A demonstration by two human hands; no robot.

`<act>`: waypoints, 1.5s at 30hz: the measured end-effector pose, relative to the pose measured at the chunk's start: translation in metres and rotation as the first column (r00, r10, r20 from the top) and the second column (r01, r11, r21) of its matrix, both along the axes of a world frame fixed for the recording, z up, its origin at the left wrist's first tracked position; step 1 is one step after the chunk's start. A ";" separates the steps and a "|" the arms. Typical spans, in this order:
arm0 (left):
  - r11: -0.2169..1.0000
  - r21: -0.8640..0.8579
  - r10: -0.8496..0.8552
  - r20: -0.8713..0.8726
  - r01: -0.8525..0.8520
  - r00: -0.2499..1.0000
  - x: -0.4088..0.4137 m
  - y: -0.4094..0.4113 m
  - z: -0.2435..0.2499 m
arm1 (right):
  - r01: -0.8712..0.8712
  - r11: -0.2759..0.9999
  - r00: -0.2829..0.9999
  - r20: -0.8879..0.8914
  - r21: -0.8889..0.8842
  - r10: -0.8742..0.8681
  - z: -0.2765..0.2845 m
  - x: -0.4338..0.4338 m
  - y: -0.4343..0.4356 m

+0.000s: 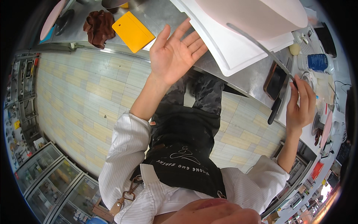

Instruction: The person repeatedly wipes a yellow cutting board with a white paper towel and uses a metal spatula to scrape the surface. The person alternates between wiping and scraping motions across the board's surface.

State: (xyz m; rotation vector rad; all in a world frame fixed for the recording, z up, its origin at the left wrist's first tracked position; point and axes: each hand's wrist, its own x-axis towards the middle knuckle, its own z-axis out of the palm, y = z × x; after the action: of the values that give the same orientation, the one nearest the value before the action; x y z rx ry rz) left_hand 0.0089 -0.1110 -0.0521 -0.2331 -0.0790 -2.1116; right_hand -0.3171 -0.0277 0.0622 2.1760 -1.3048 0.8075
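Observation:
A tall, smooth pale pink cake (260, 19) stands on a white board (235, 60) at the upper right. My left hand (177, 56) is palm up with its fingers spread, its fingertips at or under the board's near left edge; contact is hard to tell. My right hand (300, 109) holds a long metal spatula (260, 46) by its end, and the blade reaches across in front of the cake's side. Left of my left hand, a yellow plastic scraper (133, 32) lies beside a crumpled brown cloth (99, 28).
On the steel worktop (249, 81) lie a smartphone (275, 81) and, beside it, a tool with a black handle (274, 111). A tub with a blue label (317, 62) and a pale round item (294, 49) are farther right. Glass-doored cabinets (58, 179) stand at the lower left.

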 end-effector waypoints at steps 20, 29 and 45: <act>1.000 0.005 0.008 0.005 -0.008 1.000 0.002 0.000 -0.001 | 0.056 0.997 0.998 0.000 -0.048 -0.056 0.003 -0.002 -0.009; 1.000 0.010 0.007 0.011 -0.007 1.000 0.001 0.000 0.002 | 0.045 0.985 0.999 0.033 -0.166 -0.040 0.030 -0.008 -0.009; 1.000 0.002 -0.001 -0.017 0.001 1.000 0.000 0.000 0.004 | -0.006 0.998 0.999 0.051 0.055 0.003 -0.011 0.004 -0.005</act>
State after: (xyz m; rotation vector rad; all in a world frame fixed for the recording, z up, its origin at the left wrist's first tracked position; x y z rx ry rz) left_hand 0.0087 -0.1110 -0.0483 -0.2497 -0.0671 -2.1106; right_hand -0.3130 -0.0326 0.0515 2.2148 -1.3626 0.8427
